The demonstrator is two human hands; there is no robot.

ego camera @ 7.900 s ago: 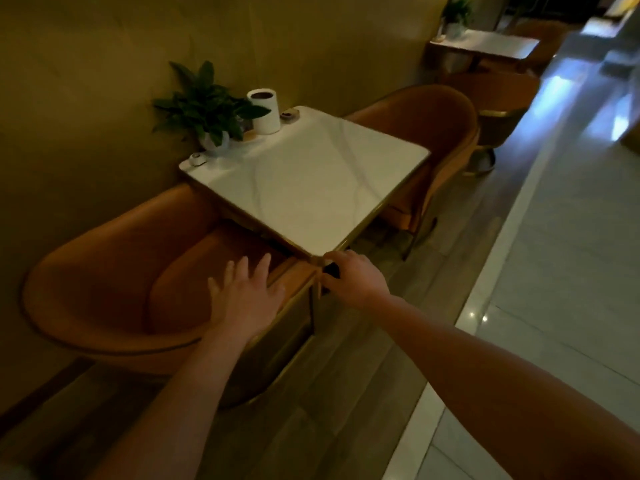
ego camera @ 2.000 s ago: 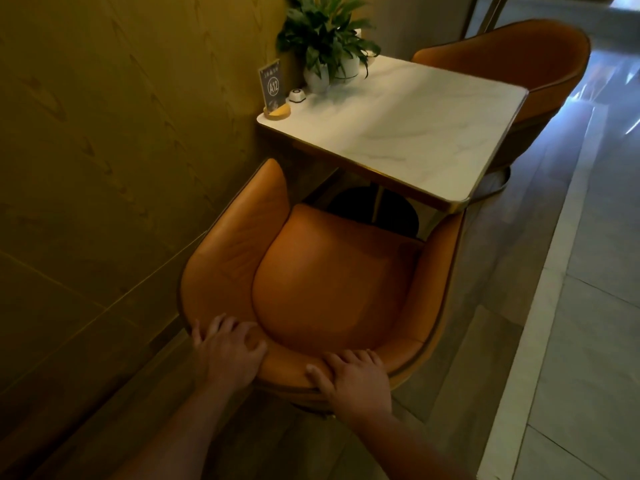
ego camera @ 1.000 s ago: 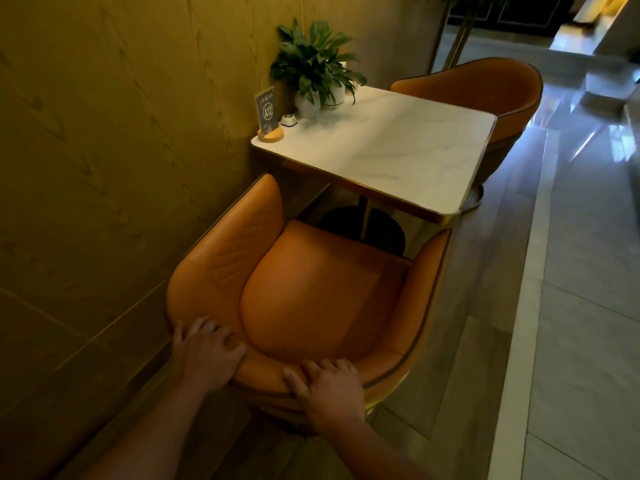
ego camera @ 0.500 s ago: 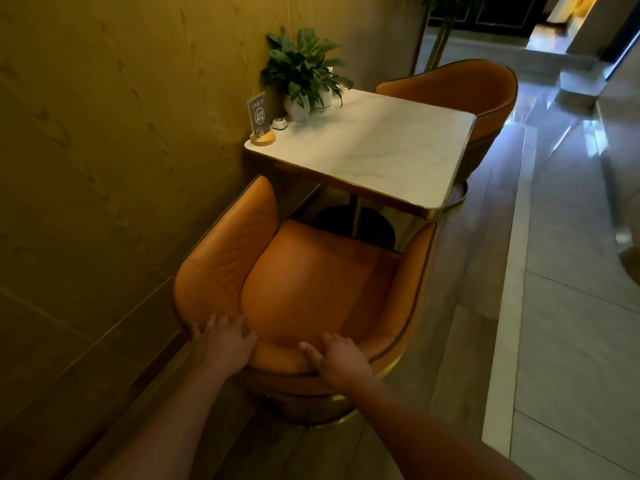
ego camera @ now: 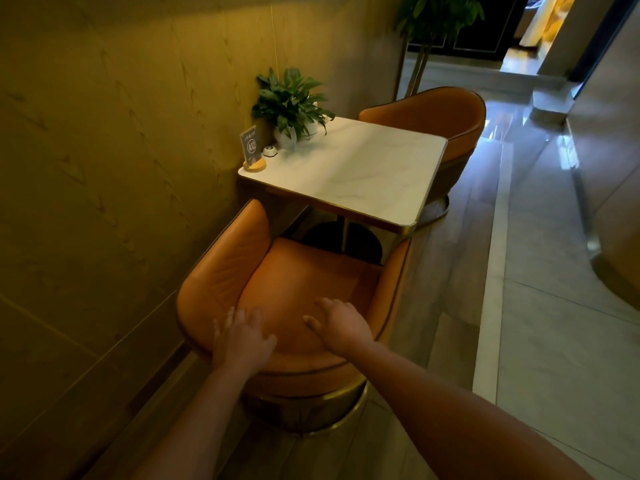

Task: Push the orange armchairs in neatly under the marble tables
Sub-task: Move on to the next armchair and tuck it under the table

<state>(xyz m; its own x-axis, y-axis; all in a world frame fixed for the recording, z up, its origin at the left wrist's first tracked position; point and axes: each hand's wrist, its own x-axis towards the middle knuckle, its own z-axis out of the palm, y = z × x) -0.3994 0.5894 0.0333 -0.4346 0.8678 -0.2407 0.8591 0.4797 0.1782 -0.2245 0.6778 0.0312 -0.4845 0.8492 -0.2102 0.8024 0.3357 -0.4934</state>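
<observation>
Because the near orange armchair (ego camera: pixel 294 292) has to slide straight toward the marble table (ego camera: pixel 349 171), both hands sit on the top of its curved backrest, spaced to either side of the middle so the push stays even. The left hand (ego camera: pixel 242 337) lies with fingers spread over the rim; the right hand (ego camera: pixel 341 327) rests likewise, fingers apart and pointing forward, neither curled into a grip. The chair's arm tips are just at the table's near edge, its seat front close to the dark pedestal base (ego camera: pixel 343 239), so it looks nearly home. The far armchair (ego camera: pixel 436 116) stands at the opposite edge, its seat hidden by the tabletop. A potted plant (ego camera: pixel 292 102), an A12 sign (ego camera: pixel 251 147) and a small white call button (ego camera: pixel 269 151) stand by the wall. The near chair's base is mostly hidden, and dim light blurs the floor.
</observation>
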